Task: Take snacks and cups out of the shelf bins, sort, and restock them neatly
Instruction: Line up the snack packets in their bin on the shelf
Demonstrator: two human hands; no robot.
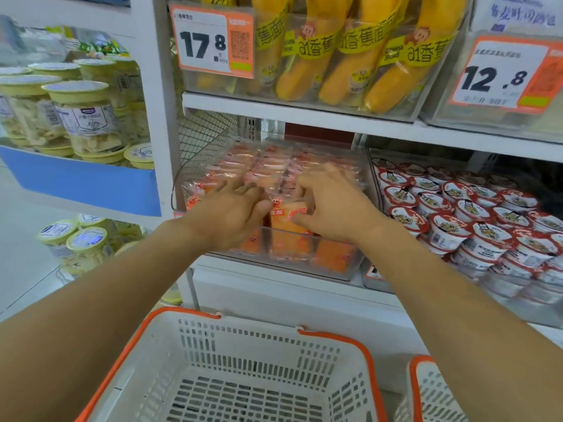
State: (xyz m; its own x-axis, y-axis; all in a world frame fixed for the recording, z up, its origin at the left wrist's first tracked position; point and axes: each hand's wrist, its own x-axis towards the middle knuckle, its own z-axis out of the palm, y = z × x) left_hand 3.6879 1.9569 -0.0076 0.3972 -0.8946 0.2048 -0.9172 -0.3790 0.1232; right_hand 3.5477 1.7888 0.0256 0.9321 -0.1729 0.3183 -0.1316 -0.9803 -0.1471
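Observation:
A clear plastic shelf bin (304,271) on the middle shelf holds several rows of orange snack packets (259,166) in clear wrappers. My left hand (231,208) lies flat on the front left packets, fingers straight. My right hand (332,205) curls over the front packets, its fingers and thumb gripping one orange packet (289,226) at its top. To the right, a second bin is packed with red-and-white lidded cups (475,220).
A white basket with orange rim (243,360) stands below my arms, nothing in it; a second basket (426,391) shows at the lower right. Banana bread packs (350,56) fill the shelf above. Tubs of chips (79,117) sit on the left shelving.

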